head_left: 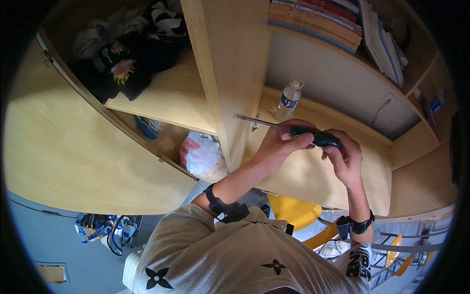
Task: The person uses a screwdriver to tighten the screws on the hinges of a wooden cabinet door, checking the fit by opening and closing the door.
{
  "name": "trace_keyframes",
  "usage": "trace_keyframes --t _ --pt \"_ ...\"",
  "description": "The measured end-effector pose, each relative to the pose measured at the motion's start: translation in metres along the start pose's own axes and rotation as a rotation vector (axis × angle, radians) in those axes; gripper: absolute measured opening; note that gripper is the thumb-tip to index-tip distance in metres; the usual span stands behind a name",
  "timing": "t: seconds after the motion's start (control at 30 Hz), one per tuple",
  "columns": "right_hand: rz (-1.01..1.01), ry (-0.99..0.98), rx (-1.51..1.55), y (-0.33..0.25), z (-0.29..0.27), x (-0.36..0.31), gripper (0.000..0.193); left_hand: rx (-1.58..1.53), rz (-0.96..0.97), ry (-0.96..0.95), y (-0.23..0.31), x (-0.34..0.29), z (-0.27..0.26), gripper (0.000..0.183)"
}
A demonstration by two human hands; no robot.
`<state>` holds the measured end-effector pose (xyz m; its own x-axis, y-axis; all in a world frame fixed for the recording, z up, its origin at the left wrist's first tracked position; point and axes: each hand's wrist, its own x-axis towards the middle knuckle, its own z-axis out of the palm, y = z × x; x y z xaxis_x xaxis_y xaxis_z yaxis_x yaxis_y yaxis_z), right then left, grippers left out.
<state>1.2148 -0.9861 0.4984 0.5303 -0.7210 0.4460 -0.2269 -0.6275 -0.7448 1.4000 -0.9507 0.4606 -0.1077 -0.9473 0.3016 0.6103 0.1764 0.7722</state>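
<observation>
A screwdriver [320, 138] with a dark green handle and a long metal shaft lies nearly level between my hands. My left hand [285, 143] is closed round the front of the handle where the shaft begins. At the handle's back end, my right hand [346, 156] grips with thumb and fingers. The shaft points left, and its tip meets the edge of the upright wooden panel [230, 83], at a small fitting. Whether the tip sits in a screw is too small to tell. Just below the shaft, a small metal fitting [254, 126] shows on the panel's side.
A clear plastic bottle [289, 100] stands on the desk [313, 181] behind my hands. Books [318, 22] fill the shelf above. Left of the panel, an open cabinet door [88, 142] swings out beside clothes [132, 63] and a white plastic bag [199, 152]. A yellow chair [293, 211] stands below.
</observation>
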Motion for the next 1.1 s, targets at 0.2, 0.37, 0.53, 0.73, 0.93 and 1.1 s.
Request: trace_keyframes --t 0.2,0.37,0.53,0.73,0.93,1.1 --pt "-0.685 0.195 -0.426 0.005 0.007 0.003 0.024 -0.046 -0.217 0.053 0.012 -0.001 0.005 0.035" --pt "-0.248 0.099 0.060 -0.001 0.006 0.002 0.010 -0.057 -0.203 0.043 0.017 -0.006 0.006 0.031" --pt "0.624 -0.350 0.496 -0.005 -0.012 0.003 0.037 -0.047 -0.101 0.012 0.010 -0.008 -0.004 0.032" --pt "-0.175 0.071 -0.118 -0.010 0.003 0.007 0.019 -0.065 -0.015 -0.049 0.015 -0.002 0.002 0.031" --pt "-0.547 0.090 -0.278 -0.008 0.006 0.010 0.037 -0.144 -0.155 -0.007 0.019 -0.007 -0.001 0.033" --pt "0.242 -0.058 0.390 -0.010 0.007 0.010 0.026 -0.116 -0.090 -0.021 0.010 -0.014 -0.007 0.038"
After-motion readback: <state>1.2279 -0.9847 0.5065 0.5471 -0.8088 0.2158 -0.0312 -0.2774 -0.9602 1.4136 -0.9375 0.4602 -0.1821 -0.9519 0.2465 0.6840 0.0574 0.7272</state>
